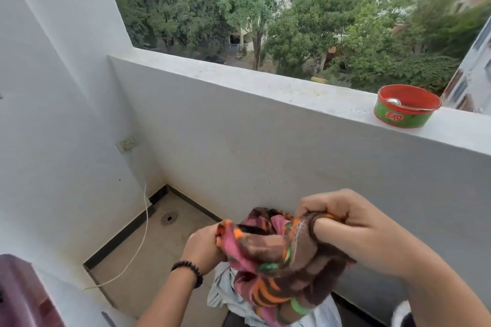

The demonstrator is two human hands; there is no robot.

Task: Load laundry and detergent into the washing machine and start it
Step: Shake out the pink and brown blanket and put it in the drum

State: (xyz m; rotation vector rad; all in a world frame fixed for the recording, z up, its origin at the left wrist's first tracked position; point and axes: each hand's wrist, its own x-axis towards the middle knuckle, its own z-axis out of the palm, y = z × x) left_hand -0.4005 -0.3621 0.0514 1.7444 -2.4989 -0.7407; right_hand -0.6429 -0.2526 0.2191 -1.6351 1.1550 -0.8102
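Nearest the camera, both hands hold a bunched patterned cloth above a pale garment that lies under it. The left hand has its grip closed on the cloth's left end, fingers curled round the fabric; the right hand pinches a thick brown fold at the upper right, thumb pushed through a loop of it. The cloth looks soft, light and limp (it sags between the two grips), so it should bundle easily; taking it by gathered folds rather than one corner would likely keep it from trailing. At the lower left a maroon edge is cut off by the frame; it may be the washing machine, but I cannot tell. What the pale garment rests in is hidden. A white cord runs down the wall toward the floor, near a drain. Further off, a red and green tub with a spoon in it sits on the parapet ledge; whether it holds detergent is unclear.
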